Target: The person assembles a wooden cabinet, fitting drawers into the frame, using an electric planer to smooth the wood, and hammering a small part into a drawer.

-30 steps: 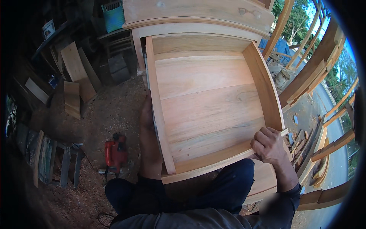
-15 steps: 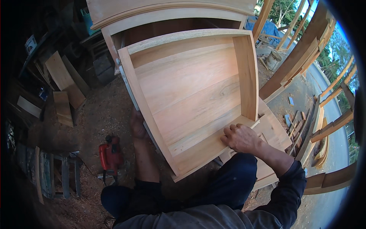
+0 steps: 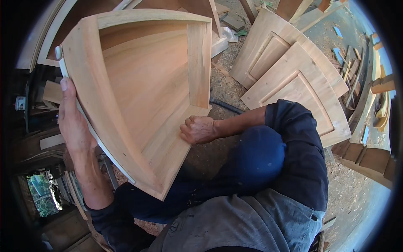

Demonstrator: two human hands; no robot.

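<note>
A light wooden drawer (image 3: 147, 96) is tilted between my hands, its open side toward me. A thin white slide rail (image 3: 103, 145) runs along its left side. My left hand (image 3: 75, 119) holds that side, thumb up along the rail, with the other fingers partly hidden. Over the drawer's near panel, close to its right corner, my right hand (image 3: 197, 129) is closed with the fingers curled round the edge. Behind the drawer stands a wooden cabinet frame (image 3: 214, 19) with an open front.
Two wooden panels with routed frames (image 3: 273, 90) lean on the right, overlapping. A dark tube-like bar (image 3: 226, 106) lies beside my right forearm. Wood offcuts (image 3: 354, 71) are piled farther right. My bent knee (image 3: 260, 147) is just below the drawer.
The drawer has moved left, away from the cabinet opening, and tilted more steeply. My left hand has come up along its rail side. My view has swung, and the red power tool is out of sight.
</note>
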